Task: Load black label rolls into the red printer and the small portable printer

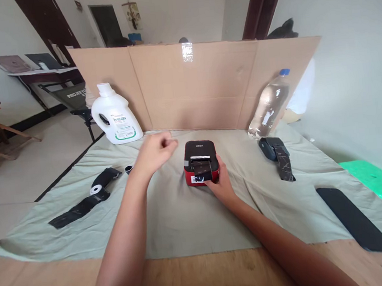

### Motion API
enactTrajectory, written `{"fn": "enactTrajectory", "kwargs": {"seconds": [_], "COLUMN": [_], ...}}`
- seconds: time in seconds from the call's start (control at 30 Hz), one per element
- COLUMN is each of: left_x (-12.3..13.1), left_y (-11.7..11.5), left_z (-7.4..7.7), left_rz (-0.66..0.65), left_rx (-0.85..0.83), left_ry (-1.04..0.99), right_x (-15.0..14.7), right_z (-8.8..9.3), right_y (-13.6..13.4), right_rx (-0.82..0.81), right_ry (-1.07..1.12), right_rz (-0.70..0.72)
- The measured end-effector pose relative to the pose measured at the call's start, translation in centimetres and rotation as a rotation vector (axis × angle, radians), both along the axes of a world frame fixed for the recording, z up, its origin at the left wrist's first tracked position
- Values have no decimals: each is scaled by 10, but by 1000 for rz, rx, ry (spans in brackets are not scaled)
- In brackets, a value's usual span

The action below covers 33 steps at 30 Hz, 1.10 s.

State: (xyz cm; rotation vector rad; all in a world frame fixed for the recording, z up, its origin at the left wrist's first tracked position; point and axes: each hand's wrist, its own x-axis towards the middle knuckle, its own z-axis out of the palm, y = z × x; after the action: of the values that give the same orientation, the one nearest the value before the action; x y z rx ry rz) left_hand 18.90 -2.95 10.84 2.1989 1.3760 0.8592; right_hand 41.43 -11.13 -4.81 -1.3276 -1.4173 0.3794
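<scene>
head cam | looks fwd+down | close over table (204, 273) | left hand (154, 153), right hand (220, 183) mid-frame

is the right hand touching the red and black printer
Touching. The head view shows the right hand pressed against the printer's front right corner, fingers lying on its red base.

right hand (221, 183) gripping red-black printer (200, 159), left hand (155, 152) curled above cloth (188, 218)
</scene>
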Motion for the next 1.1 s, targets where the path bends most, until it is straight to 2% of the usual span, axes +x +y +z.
{"fn": "enactTrajectory", "kwargs": {"seconds": [0.1, 0.13, 0.2, 0.3, 0.4, 0.5, 0.67, 1.0, 1.1], "left_x": [14, 19, 25, 24, 19, 20, 28, 25, 25], "left_y": [25, 32, 40, 42, 39, 36, 35, 38, 36], "left_z": [-25, -34, -48, -57, -56, -55, -58, -64, -69], "left_rz": [-255, -283, -279, -314, -350, -308, -283, -307, -278], "left_rx": [-508, -627, -766, -885, -932, -946, -967, -999, -960], "left_ry": [259, 285, 277, 202, 127, 89, 64, 10, 51], "right_x": [-1, -1, -2, -1, 0, 3, 10, 9, 11], "right_z": [1, 1, 1, 2, 2, 4, 7, 12, 13], "right_y": [0, 0, -1, -1, 0, 0, 3, 2, 3], "right_rx": [-11, -13, -24, -26, -24, -20, 2, -27, -23], "right_ry": [5, 11, 19, 21, 25, -13, -79, -110, -128], "right_rz": [-6, -5, 2, 9, 10, -13, -19, -33, -47]}}
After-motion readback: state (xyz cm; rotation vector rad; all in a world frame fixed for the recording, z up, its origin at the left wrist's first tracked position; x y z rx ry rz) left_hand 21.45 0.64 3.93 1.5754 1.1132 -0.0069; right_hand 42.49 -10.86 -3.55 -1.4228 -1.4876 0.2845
